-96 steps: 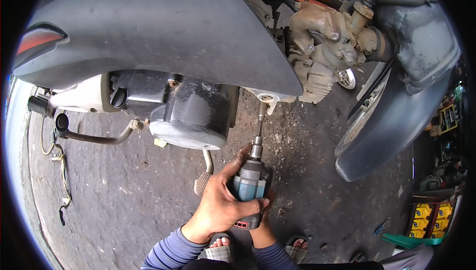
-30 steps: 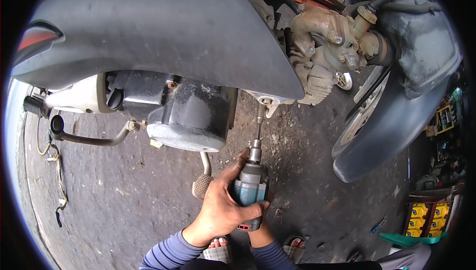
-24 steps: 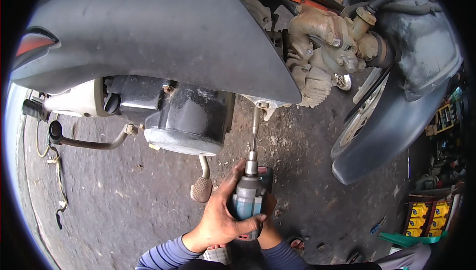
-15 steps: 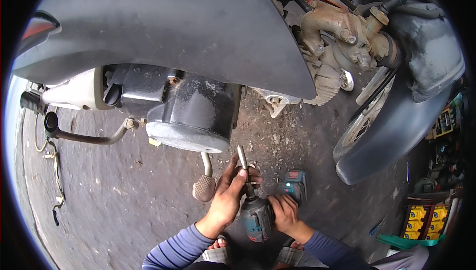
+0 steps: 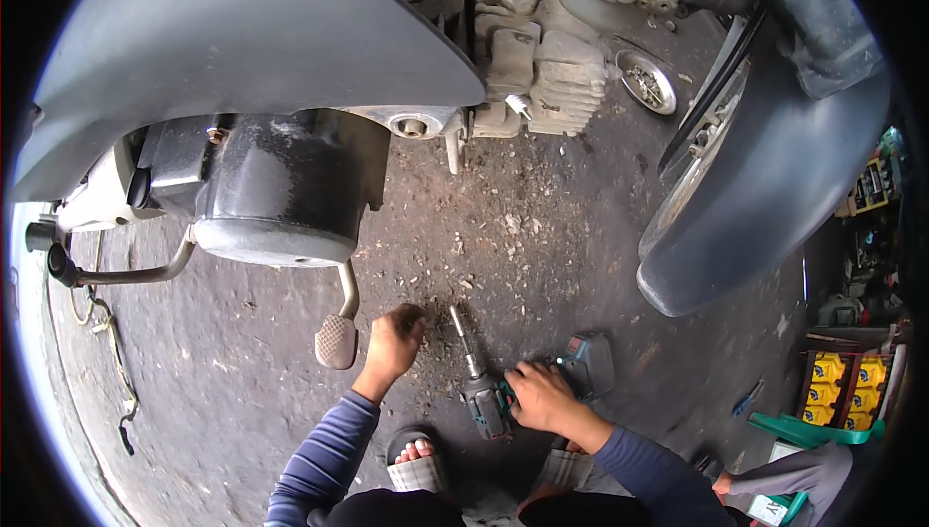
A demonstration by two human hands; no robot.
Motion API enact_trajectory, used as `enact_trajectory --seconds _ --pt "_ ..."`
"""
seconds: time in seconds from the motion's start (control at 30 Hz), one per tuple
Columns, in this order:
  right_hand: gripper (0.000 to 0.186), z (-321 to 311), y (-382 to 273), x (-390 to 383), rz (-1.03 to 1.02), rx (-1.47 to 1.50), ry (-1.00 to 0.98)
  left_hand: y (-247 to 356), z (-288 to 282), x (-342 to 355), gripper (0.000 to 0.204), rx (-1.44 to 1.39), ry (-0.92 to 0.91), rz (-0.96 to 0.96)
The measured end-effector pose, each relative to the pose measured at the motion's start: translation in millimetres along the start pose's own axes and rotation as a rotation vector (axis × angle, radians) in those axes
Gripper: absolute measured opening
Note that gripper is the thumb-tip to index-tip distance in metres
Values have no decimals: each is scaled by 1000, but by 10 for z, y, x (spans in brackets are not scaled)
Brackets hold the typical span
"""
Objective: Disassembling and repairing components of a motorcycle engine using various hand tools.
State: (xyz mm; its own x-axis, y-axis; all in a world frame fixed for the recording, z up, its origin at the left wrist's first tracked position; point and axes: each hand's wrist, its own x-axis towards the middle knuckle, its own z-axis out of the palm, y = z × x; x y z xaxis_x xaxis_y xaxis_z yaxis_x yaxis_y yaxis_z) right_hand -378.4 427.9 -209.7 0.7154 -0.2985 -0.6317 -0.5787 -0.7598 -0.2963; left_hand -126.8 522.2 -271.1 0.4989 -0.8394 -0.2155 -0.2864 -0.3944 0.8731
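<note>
My right hand (image 5: 544,397) is wrapped over the handle of a dark grey and teal cordless impact driver (image 5: 484,409), low over the floor between my feet. A long metal socket bit (image 5: 464,338) sticks forward from its nose, and the battery base (image 5: 592,364) shows beyond my fingers. My left hand (image 5: 392,345) is apart from the driver, beside the brake pedal (image 5: 337,341). Its fingers are curled in, the tips dark; whether they hold anything is hidden. Ahead stands a motorcycle with a black engine cover (image 5: 281,188) and a finned cylinder (image 5: 561,77).
A metal dish (image 5: 646,82) of small parts lies beyond the cylinder. The front wheel's dark fender (image 5: 764,198) is at the right. Yellow boxes (image 5: 823,396) fill a rack at the far right, near another person's leg (image 5: 794,474). Debris (image 5: 513,227) litters the floor.
My left hand has let go of the bit and moved left. The driver has turned a little and sits lower, still in my right hand. The view has shifted, showing more floor.
</note>
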Motion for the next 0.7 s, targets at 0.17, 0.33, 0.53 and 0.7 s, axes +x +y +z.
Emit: enact_trajectory --seconds 0.17,0.33,0.53,0.7 --pt "36 23 -286 873 138 646 487 3 20 291 22 -171 -203 -177" --pt "24 139 -434 1118 212 733 654 68 14 444 23 -443 -377 -286" --pt "20 292 -469 1134 228 776 702 107 -17 543 16 -537 -450 -320" --pt "20 283 -463 1069 213 1057 622 69 17 564 17 -358 -493 -223"
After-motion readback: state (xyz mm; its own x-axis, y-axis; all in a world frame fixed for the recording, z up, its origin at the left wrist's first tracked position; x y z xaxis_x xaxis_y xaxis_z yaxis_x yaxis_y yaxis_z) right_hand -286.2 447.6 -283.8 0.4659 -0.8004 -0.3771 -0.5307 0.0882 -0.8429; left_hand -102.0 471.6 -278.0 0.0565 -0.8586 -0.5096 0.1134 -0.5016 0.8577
